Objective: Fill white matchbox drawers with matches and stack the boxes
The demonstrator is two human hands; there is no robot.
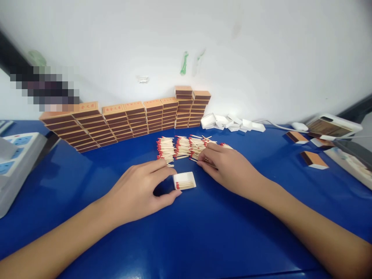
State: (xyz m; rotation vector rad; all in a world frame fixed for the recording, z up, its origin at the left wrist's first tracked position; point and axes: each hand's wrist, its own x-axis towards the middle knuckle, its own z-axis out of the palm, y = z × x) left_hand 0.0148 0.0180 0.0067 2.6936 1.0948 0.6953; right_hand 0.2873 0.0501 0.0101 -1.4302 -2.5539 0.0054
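Observation:
A small white matchbox tray [188,176] lies on the blue table with several red-tipped matches [186,185] along its near side. My left hand [142,188] grips this tray at its left end, thumb at the near corner and fingers at the far one. Behind the tray, loose matches [182,147] lie in rough heaps, their red heads mostly to the left. At the right-hand heap is my right hand [223,161], its thumb and fingers closed in a pinch on matches. The fingers partly hide that heap, so how many they hold cannot be seen.
Stacked matchboxes [135,120] line the wall at the back left. Empty white trays [229,122] are piled right of them. Loose matchboxes [314,159], a white cable [279,126] and a phone-like device [334,126] lie at the right. A power strip [23,162] stands at the left.

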